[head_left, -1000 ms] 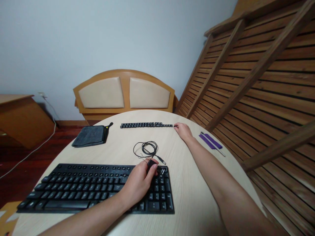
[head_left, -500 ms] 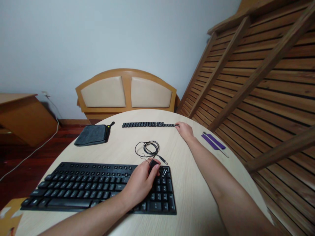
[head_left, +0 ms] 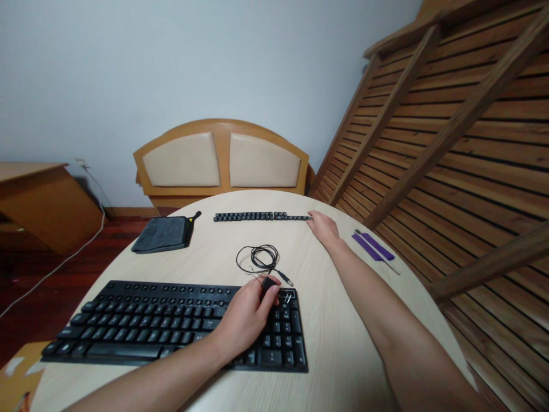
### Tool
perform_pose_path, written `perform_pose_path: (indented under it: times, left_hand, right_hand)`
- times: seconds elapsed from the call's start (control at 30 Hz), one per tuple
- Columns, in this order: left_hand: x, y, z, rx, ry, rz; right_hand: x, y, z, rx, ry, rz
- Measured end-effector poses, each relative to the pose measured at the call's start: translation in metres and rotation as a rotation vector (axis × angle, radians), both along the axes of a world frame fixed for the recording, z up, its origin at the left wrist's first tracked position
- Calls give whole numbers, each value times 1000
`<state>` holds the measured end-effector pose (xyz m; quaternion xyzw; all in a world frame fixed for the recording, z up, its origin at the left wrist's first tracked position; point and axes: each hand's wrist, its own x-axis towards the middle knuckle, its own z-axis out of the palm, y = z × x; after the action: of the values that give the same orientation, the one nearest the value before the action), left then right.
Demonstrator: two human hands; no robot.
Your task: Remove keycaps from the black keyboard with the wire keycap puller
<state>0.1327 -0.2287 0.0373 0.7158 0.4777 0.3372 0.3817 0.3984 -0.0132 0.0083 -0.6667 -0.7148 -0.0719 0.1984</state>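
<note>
My left hand (head_left: 246, 315) rests over the right part of a black keyboard (head_left: 146, 349). It is closed round a small black keycap puller (head_left: 269, 282), whose thin wire ends poke out past the fingers. Bare switches show along the keyboard's top row, where the caps are off. Far across the table, my right hand (head_left: 322, 227) pinches a small dark keycap at the right end of a line of loose keycaps (head_left: 244, 217). The fingers partly hide that cap. Just beyond the left hand lies a coiled black cable (head_left: 263, 257) with a plug.
A folded grey cloth (head_left: 160, 233) with a black brush-like handle lies at the left of the round table (head_left: 334, 343). Purple strips (head_left: 372, 246) and a thin metal tool are at the right edge. Slatted wooden boards (head_left: 463, 143) lean on the right; a headboard (head_left: 223, 154) stands behind.
Both hands stay almost where they were, the right at the end of the keycap line, the left holding the puller. The whole view has shifted very slightly.
</note>
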Motion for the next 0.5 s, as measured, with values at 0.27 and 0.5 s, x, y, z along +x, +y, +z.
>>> perform_pose_path:
  times: [0.27,0.5]
  left_hand:
    - [0,2,-5,32,-18,17]
    - [4,3,-1,-2,-78,-12]
  right_hand:
    - [-14,-54,30,-18,13,98]
    - [-40,-151,60,-213,212,467]
